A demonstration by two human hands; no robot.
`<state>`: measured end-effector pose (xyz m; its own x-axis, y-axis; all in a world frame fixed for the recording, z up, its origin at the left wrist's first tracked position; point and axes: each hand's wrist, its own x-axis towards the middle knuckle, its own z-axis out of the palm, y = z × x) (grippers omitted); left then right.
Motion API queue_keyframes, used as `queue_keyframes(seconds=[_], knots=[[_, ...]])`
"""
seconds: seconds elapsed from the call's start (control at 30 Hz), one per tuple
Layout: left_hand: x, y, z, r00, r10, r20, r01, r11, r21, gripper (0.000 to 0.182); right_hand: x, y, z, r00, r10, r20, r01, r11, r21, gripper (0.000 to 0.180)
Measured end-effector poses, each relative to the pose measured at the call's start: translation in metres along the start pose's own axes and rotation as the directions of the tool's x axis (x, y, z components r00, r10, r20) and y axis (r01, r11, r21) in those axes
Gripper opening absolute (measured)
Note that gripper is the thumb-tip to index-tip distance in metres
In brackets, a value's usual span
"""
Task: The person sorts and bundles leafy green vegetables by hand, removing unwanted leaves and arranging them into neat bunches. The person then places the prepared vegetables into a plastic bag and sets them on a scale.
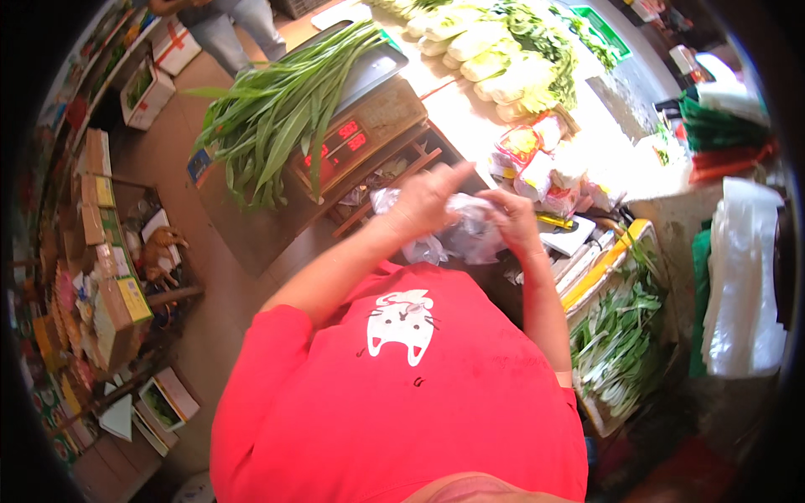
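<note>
A crumpled clear plastic bag [475, 229] is bunched in front of my red shirt. My right hand [517, 220] pinches the bag's upper right part between thumb and fingers. My left hand [424, 198] is blurred, over the bag's left side with one finger pointing forward; whether it grips the film is unclear. Ahead and to the left, a bunch of long-leaved greens [283, 116], like water spinach, lies across the metal pan [377, 66] of a digital scale [383, 107] with red lit digits. Its leaves hang over the scale's front edge.
Napa cabbages [465, 38] and printed plastic packets [534, 163] lie on the bright counter. A foam box of leafy greens [619, 339] stands right, near hanging clear bags [745, 276]. Shelves with cartons [119, 308] and a cat [162, 251] are left. Another person's legs [233, 31] show beyond.
</note>
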<state>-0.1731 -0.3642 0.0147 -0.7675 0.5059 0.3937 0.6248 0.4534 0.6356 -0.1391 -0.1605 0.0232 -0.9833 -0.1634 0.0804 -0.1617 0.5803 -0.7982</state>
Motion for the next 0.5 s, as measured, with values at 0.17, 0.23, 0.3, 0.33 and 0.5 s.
queue_keyframes(seconds=[0.17, 0.23, 0.3, 0.33, 0.5], knots=[[-0.064, -0.089, -0.049, 0.879, -0.386, 0.278, 0.352, 0.921, 0.166, 0.013, 0.042, 0.03, -0.04, 0.979, 0.186, 0.083, -0.181, 0.981, -0.064, 0.024], [-0.091, -0.101, -0.053, 0.817, -0.466, 0.339, 0.551, 0.804, -0.225, 0.017, 0.081, 0.023, -0.059, 0.746, 0.338, 0.574, -0.301, 0.94, -0.162, 0.04], [-0.11, -0.099, -0.052, 0.794, -0.485, 0.367, 0.608, 0.64, -0.469, 0.016, 0.133, 0.001, -0.064, 0.699, 0.261, 0.666, -0.378, 0.925, 0.034, 0.059], [-0.116, -0.095, -0.049, 0.725, -0.481, 0.493, 0.682, 0.4, -0.612, 0.013, 0.169, -0.01, -0.053, 0.849, 0.203, 0.489, -0.312, 0.938, 0.153, 0.065], [-0.118, -0.098, -0.041, 0.691, -0.346, 0.635, 0.682, 0.02, -0.731, 0.018, 0.32, -0.044, 0.109, 0.883, -0.33, 0.335, 0.442, 0.34, -0.83, 0.075]])
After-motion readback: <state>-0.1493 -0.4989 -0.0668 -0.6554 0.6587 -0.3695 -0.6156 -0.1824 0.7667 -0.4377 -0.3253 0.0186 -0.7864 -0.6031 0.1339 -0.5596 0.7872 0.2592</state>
